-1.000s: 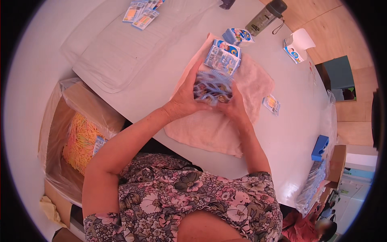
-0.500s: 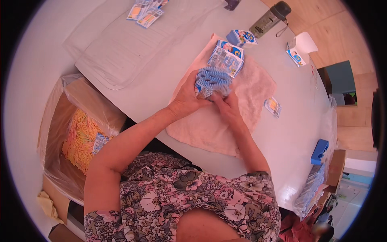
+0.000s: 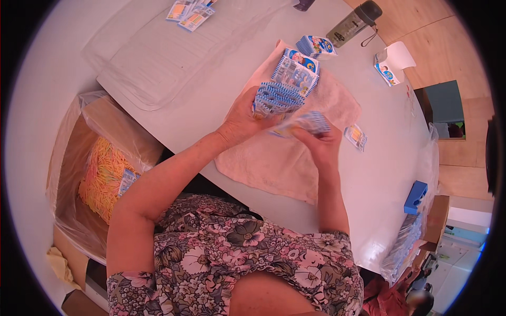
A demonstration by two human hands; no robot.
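Note:
Over a pink towel [image 3: 269, 166], my left hand [image 3: 245, 115] is closed round a stack of small blue-and-white packets [image 3: 278, 99], their crimped edges facing up. My right hand [image 3: 319, 138] pinches a single packet [image 3: 311, 124], blurred by motion, just right of the stack. Beyond the hands, more packets [image 3: 297, 68] lie at the towel's far end, partly behind the held stack. A blue-and-white stack of packets [image 3: 317, 46] stands just past them. To the right of the towel, one loose packet [image 3: 356, 137] lies on the table.
An open bag-lined box [image 3: 105, 181] of yellow and pink sticks stands at left. Clear plastic sheeting [image 3: 163, 63] and several packets [image 3: 192, 15] lie far left. A bottle [image 3: 353, 23], a white carton [image 3: 392, 63] and a blue box [image 3: 416, 197] stand along the right. Another person [image 3: 385, 295] is at lower right.
My right hand has moved right, away from the stack, with one packet in its fingers. The left hand keeps the stack at nearly the same place.

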